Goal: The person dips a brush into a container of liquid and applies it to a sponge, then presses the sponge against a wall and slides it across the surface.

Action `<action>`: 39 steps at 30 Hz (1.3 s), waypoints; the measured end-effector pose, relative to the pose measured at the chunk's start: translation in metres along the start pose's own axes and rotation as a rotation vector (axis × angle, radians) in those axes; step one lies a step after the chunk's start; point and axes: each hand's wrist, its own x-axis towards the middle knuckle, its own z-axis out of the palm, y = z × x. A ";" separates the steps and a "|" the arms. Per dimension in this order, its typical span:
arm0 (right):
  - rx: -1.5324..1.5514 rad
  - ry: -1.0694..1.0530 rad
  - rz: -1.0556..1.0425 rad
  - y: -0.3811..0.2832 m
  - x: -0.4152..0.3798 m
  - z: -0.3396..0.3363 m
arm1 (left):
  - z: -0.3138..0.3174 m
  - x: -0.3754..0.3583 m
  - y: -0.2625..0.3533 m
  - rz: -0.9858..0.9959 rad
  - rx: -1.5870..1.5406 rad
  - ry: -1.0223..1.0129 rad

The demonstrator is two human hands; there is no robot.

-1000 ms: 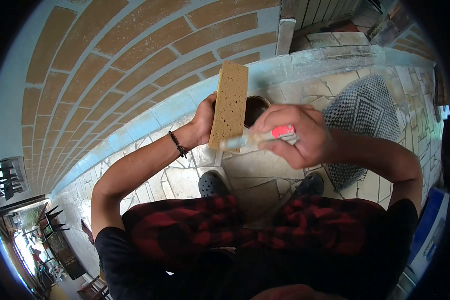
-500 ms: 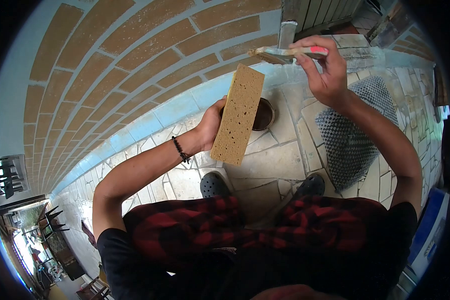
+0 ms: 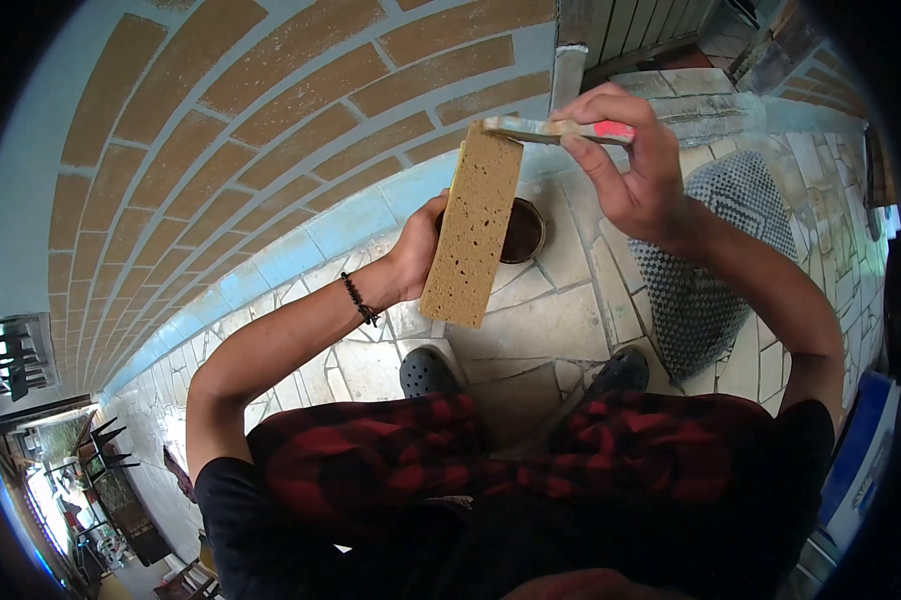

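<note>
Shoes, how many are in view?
2: the left shoe, just below the sponge in the picture, and the right shoe, near the grey mat. More could hide in the cluttered background.

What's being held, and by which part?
Left fingers: a spongy block, by its long left side. Right fingers: a brush-like tool, by its pink-marked end.

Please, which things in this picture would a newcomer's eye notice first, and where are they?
Probably first the tan sponge full of small holes, in the left hand near the middle. Next, the brush with a red patch, in the right hand, its tip at the sponge's upper end. Then the brick-patterned wall, curving across the upper left.
</note>
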 end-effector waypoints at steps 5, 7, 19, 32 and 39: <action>0.201 -0.191 0.077 -0.039 -0.018 0.005 | -0.010 -0.001 -0.001 -0.043 -0.072 -0.042; 0.268 -0.180 0.123 -0.039 -0.014 -0.001 | -0.008 -0.002 -0.004 -0.030 -0.047 -0.019; 0.260 -0.268 0.002 -0.055 -0.007 0.001 | 0.005 -0.009 -0.006 0.017 0.070 -0.030; 0.384 -0.331 -0.054 -0.084 -0.004 0.019 | -0.003 0.008 0.000 -0.029 -0.113 -0.065; 0.454 -0.087 0.466 -0.053 0.010 0.030 | 0.013 -0.009 0.010 -0.080 -0.095 -0.046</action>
